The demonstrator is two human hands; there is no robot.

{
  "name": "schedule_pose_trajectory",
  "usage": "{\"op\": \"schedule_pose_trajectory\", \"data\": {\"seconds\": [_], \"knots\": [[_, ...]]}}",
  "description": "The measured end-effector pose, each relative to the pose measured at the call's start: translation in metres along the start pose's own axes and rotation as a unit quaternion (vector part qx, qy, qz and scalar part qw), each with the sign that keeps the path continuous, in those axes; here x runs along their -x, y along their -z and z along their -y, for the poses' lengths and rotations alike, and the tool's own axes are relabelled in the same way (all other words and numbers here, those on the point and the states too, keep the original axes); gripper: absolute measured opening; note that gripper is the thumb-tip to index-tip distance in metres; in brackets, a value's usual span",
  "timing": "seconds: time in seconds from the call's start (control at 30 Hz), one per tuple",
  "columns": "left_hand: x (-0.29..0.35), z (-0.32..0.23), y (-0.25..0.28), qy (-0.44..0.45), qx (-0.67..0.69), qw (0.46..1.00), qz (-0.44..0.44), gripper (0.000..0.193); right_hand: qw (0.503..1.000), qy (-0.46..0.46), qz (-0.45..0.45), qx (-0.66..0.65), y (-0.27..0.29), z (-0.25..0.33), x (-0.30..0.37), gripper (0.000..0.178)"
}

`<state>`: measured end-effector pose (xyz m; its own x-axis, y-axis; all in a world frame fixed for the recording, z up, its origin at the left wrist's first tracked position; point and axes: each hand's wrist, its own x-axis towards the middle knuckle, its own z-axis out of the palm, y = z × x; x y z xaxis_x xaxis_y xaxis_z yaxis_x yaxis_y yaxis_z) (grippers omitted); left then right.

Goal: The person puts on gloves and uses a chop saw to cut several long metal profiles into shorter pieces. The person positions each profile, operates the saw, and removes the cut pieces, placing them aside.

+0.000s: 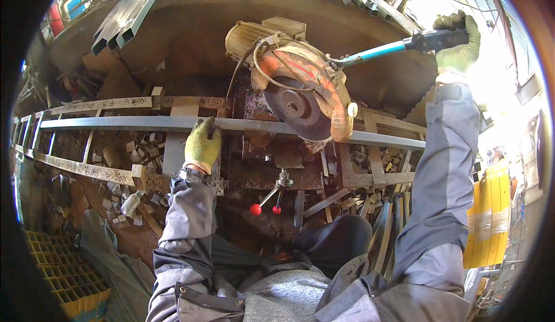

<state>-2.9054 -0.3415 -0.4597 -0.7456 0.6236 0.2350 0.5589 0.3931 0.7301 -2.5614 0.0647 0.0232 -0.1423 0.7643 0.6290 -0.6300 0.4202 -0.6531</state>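
Observation:
A long grey metal bar lies across the saw bench from left to right. My gloved left hand rests on it left of the blade, fingertips over its far edge; the fingers are curled onto the bar. Raised at the upper right, my gloved right hand is wrapped round the black grip of a blue lever handle. That handle joins an orange-guarded chop saw with a motor. Its dark round cutting disc stands at the bar, hiding part of it. Whether the disc touches the bar I cannot tell.
A vise handle with red knobs sticks out toward me below the saw. Ladder-like support frames extend to both sides, with many metal offcuts under them. A yellow divided crate stands lower left; square tubes lie upper left.

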Motion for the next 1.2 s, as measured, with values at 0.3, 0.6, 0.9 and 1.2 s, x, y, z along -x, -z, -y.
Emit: {"op": "schedule_pose_trajectory", "data": {"seconds": [0.3, 0.6, 0.9, 1.2], "knots": [[-0.003, 0.002, 0.0, -0.014, -0.02, 1.0, -0.006, 0.049, 0.999, -0.021, 0.019, -0.024, 0.019, 0.001, -0.002, 0.029], [-0.007, 0.002, 0.0, -0.017, -0.008, 1.0, -0.009, 0.048, 0.995, -0.055, 0.073, -0.046, 0.049, 0.006, 0.004, 0.033], [-0.01, 0.002, 0.001, 0.023, 0.043, 0.999, 0.011, 0.045, 0.996, -0.035, 0.037, -0.071, 0.053, 0.007, 0.021, 0.032], [-0.016, 0.005, 0.002, 0.018, 0.038, 0.999, 0.018, 0.046, 0.994, -0.03, 0.067, -0.076, 0.058, 0.002, 0.042, 0.031]]}}
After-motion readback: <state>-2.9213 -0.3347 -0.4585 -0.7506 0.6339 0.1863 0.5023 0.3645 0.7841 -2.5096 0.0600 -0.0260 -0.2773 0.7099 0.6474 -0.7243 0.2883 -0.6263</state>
